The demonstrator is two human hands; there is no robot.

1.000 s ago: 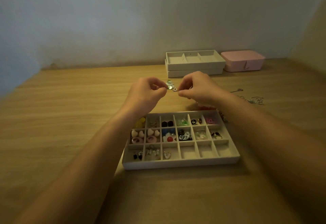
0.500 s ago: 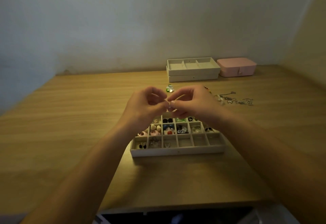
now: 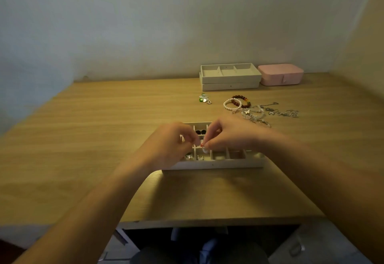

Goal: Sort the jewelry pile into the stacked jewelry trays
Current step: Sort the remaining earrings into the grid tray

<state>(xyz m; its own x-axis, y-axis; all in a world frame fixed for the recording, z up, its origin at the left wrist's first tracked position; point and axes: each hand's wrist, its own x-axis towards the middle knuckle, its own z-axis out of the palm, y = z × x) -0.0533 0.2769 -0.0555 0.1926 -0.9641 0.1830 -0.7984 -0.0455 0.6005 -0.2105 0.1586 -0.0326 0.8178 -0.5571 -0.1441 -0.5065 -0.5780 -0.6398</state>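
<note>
Mid-sort, apparently at the stage of filling the small compartments. Pinching one small pale piece (image 3: 204, 150) between the left hand (image 3: 170, 146) and the right hand (image 3: 227, 135), fingers (image 3: 209, 143) of both curled in and pressed tip to tip on it, just above the near rows of the divided tray (image 3: 228, 163) on the surface (image 3: 104, 139). Cannot tell what the piece is: too small, too blurred. Beyond the tray, the pile (image 3: 252, 115) to be sorted: beaded bracelets (image 3: 235, 101), silver chains (image 3: 282, 113) and a little cluster of charms (image 3: 204, 98), near the stacked trays (image 3: 230, 86) beside the pink box (image 3: 280, 74). Next, probably: releasing with one hand and lowering the piece into a free near-row compartment. Calls for a fine, steady let-go, clear of the filled cells alongside.
</note>
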